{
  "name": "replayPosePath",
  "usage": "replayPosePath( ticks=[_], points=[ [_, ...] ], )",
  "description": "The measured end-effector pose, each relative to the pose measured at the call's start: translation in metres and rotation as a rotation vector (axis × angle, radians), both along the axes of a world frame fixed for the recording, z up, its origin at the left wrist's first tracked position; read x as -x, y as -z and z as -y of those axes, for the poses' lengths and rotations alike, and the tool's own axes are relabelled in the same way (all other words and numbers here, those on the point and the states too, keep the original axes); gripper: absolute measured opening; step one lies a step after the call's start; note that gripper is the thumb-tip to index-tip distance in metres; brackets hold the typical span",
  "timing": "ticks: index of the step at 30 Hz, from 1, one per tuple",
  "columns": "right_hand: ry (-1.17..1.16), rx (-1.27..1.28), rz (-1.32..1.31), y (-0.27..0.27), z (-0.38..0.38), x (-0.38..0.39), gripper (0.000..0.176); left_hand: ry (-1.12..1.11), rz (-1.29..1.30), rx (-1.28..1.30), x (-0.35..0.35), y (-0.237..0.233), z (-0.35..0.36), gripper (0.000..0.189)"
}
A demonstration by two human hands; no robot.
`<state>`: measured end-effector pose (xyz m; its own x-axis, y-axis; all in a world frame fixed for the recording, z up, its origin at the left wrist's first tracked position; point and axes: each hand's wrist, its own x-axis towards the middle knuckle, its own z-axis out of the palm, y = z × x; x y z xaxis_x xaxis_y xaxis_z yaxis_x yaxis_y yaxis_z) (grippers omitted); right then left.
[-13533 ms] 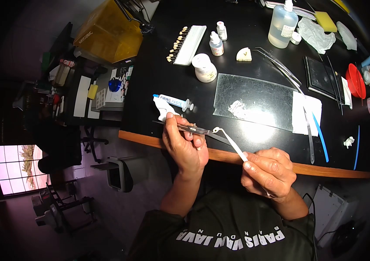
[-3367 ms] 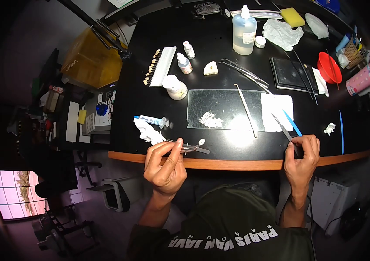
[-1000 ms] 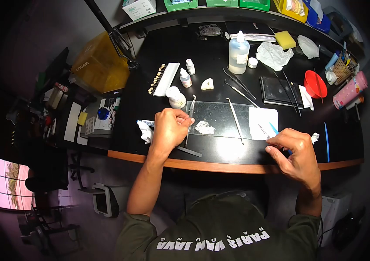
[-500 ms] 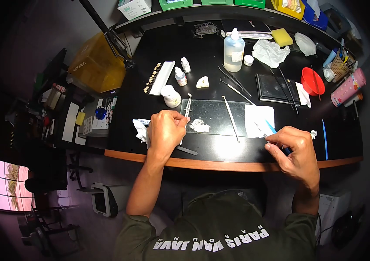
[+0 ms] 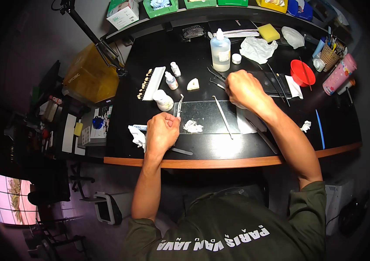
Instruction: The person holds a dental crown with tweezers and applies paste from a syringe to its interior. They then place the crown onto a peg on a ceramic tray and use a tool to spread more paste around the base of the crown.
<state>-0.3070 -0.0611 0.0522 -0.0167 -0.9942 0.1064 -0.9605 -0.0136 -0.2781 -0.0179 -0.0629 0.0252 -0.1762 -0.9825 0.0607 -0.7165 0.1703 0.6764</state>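
Light glares on the wood-edged black table (image 5: 219, 150) in a dim room with a bright gridded window (image 5: 10, 195). The left hand's (image 5: 162, 132) fingers pinch a slim metal tool (image 5: 179, 108) near the glass slab's (image 5: 204, 119) left end, long axis running away from the person, bent tip farthest. The right hand (image 5: 245, 90) reaches near dark tweezers (image 5: 216, 72); its grip is unclear.

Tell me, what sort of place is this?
Probably a dental laboratory workbench. Small tooth-shaped samples stand in a row beside a white strip, a pale toothed model sits nearby, and the left hand holds a slender instrument.
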Motion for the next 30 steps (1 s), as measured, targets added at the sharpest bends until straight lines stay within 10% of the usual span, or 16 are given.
replayPosePath(
  ticks=[25, 30],
  points=[
    [0.057, -0.137, -0.092, -0.004, 0.014, -0.018, 0.021, 0.316, -0.723, -0.103, -0.022, -0.005, -0.006, 0.006],
    [-0.051, 0.24, 0.056, -0.013, -0.003, -0.013, 0.015, 0.291, -0.78, -0.164, -0.027, -0.002, -0.003, 0.005]
  ],
)
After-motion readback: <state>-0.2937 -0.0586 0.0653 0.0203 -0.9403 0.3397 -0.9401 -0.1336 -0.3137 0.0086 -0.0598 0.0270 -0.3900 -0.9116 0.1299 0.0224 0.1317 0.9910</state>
